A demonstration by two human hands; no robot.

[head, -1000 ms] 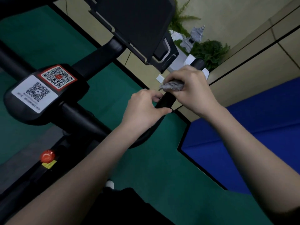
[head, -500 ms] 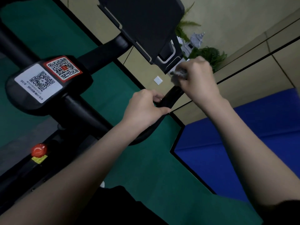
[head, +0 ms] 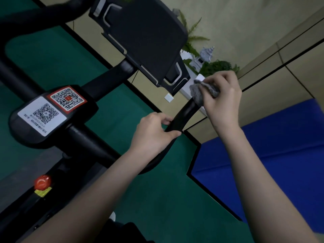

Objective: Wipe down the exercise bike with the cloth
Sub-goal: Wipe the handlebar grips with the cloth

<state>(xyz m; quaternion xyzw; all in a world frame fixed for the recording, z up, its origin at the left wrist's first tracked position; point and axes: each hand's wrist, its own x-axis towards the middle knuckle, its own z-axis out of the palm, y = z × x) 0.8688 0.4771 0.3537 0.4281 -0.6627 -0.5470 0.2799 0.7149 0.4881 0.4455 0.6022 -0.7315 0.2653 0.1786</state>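
**Cloth held at the handlebar's far end**

At centre, the left hand curls round the black handlebar of the exercise bike. Farther, toward 2 o'clock, the right hand clamps the grey cloth against the bar's upper end, probably covering its tip. Beyond, at 12 o'clock, sits the console.

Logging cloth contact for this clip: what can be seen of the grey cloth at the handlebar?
The grey fuzzy cloth looks soft and is bunched into a wad. The right hand grips it, fingers curled over it, pressing it onto the far end of the black curved handlebar. One fold hangs over the bar; the rest is hidden under the fingers.
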